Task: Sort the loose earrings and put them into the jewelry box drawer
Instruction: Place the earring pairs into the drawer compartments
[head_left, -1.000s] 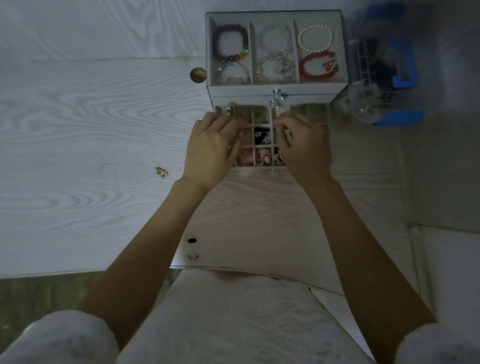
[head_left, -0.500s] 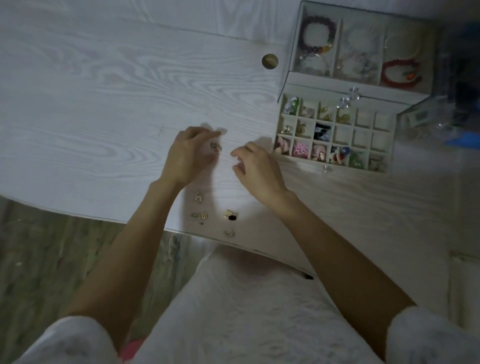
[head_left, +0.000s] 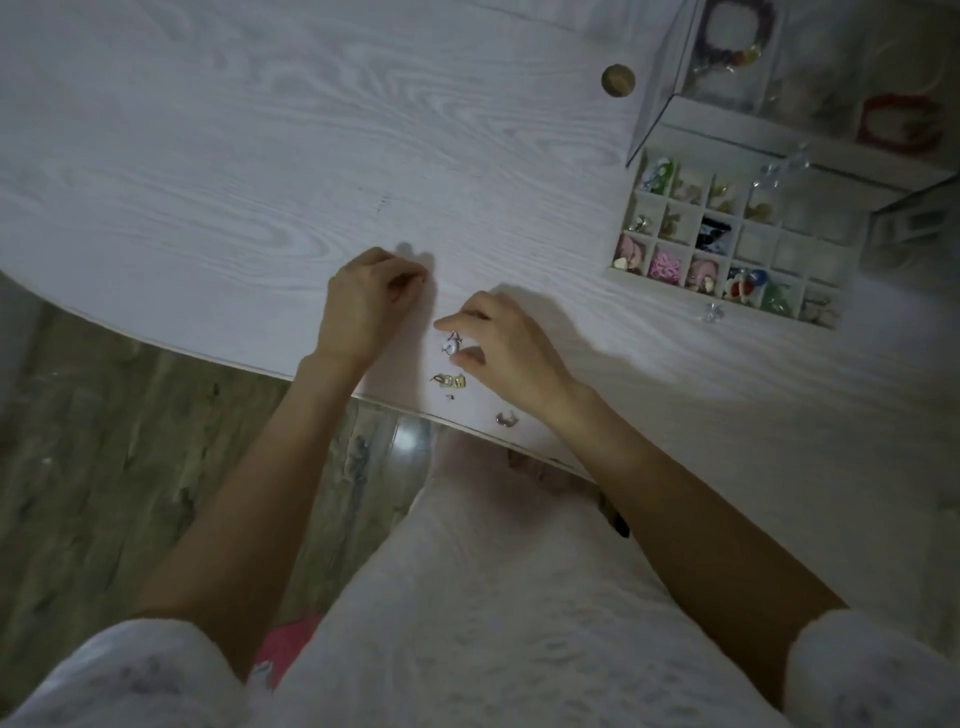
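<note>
My right hand (head_left: 501, 340) pinches a small white earring (head_left: 450, 345) between forefinger and thumb, low over the table's near edge. Just below it lie a pair of gold earrings (head_left: 451, 381), a tiny dark piece (head_left: 450, 397) and a silver hoop (head_left: 506, 418). My left hand (head_left: 366, 301) is beside it to the left, fingers curled with the tips pressed together; the small earring in them is hidden. The open jewelry box drawer (head_left: 615, 270) is at the right, with several of its small compartments holding earrings.
The jewelry box (head_left: 727, 117) behind the drawer has a top tray of bracelets. A round brass-coloured object (head_left: 618, 80) lies left of the box. The white wood-grain table (head_left: 260, 171) ends close to my lap, with floor at the lower left.
Both hands left the drawer and moved to the loose earrings near the table edge. The left hand closed over a small gold earring. The right hand took hold of the white one.
</note>
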